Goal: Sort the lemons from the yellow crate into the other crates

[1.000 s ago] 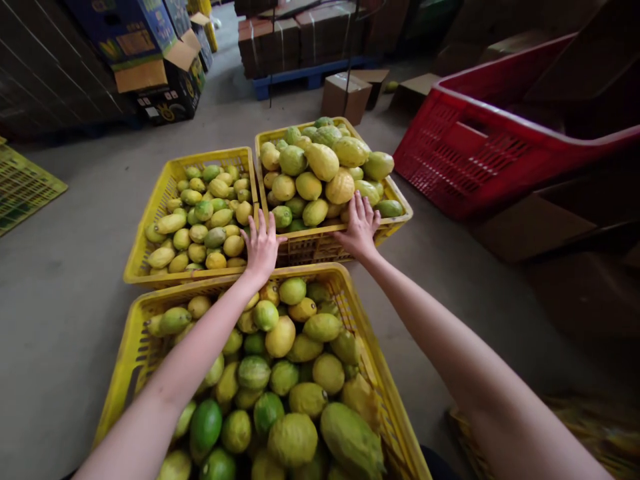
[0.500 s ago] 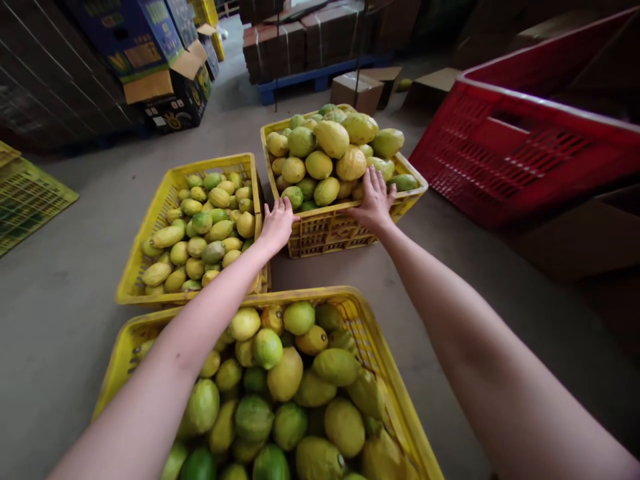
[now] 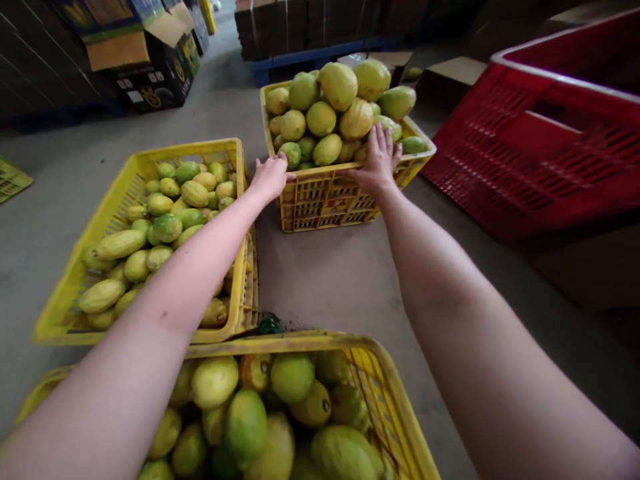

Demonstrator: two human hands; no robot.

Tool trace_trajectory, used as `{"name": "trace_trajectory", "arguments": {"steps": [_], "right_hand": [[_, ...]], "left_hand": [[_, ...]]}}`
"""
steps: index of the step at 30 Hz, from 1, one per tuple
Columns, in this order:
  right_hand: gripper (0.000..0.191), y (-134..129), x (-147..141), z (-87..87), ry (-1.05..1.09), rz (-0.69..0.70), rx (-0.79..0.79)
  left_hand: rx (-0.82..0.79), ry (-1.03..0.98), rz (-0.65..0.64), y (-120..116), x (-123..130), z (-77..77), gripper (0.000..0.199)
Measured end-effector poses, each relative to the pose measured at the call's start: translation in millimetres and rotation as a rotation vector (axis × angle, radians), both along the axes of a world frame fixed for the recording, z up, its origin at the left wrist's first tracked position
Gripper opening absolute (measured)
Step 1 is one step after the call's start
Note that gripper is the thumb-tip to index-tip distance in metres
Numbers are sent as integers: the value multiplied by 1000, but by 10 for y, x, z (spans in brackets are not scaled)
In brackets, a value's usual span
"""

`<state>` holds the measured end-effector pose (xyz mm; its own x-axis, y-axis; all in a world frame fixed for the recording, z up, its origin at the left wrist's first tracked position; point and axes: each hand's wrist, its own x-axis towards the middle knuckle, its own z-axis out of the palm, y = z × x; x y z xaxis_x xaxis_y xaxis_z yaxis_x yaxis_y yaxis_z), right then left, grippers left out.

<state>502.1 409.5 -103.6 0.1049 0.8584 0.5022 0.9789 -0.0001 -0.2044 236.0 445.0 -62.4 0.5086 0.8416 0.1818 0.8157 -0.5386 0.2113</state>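
Observation:
The far yellow crate (image 3: 330, 203) is heaped with oval, yellow-green fruit (image 3: 339, 87). My left hand (image 3: 270, 177) grips its near left corner, thumb along the front rim. On the same rim, further right, lies my right hand (image 3: 379, 163); its thumb runs along the edge and its fingers reach over it against the fruit. Nearer me on the left stands a second yellow crate (image 3: 55, 300) with smaller fruit, partly covered by my left forearm. At the bottom, a third yellow crate (image 3: 400, 400) of fruit is cut off by the frame.
A tilted red crate (image 3: 555, 140) stands to the right. Behind the far crate are a blue pallet (image 3: 320, 57) with stacked bundles and an open carton (image 3: 450, 70). A black carton (image 3: 155, 73) sits back left. Something dark green (image 3: 271, 323) lies between the nearer crates.
The far crate has slid forward, away from the two nearer crates, with both hands still on it. My view has moved forward too.

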Motion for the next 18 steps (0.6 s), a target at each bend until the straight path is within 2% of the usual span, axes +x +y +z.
{"name": "trace_trajectory", "arguments": {"steps": [3,5,8,10,12,14,16,18], "right_hand": [[86,182,-21,73,-5,-69,-62],[87,314,-66,85,40,-90,-99],[78,385,-179,54,180,-49,-126],[73,227,-243,12,264,-17,-152],[76,-148,-238,-51,285,36,-187],[71,-722,-122,-136,228,168,-234],[67,-1438,107,-218,194,225,-310],[74,-2251,395,-242,236,145,-316]], "left_hand": [[16,-48,4,214,51,-47,60],[-2,-31,65,275,84,-28,56],[-51,20,193,202,132,51,54],[-70,31,257,31,160,100,54],[-88,38,265,-239,170,131,56],[-107,80,165,-592,130,158,58],[-110,132,-14,-1001,4,203,60],[-99,149,-154,-1431,-240,273,63]]}}
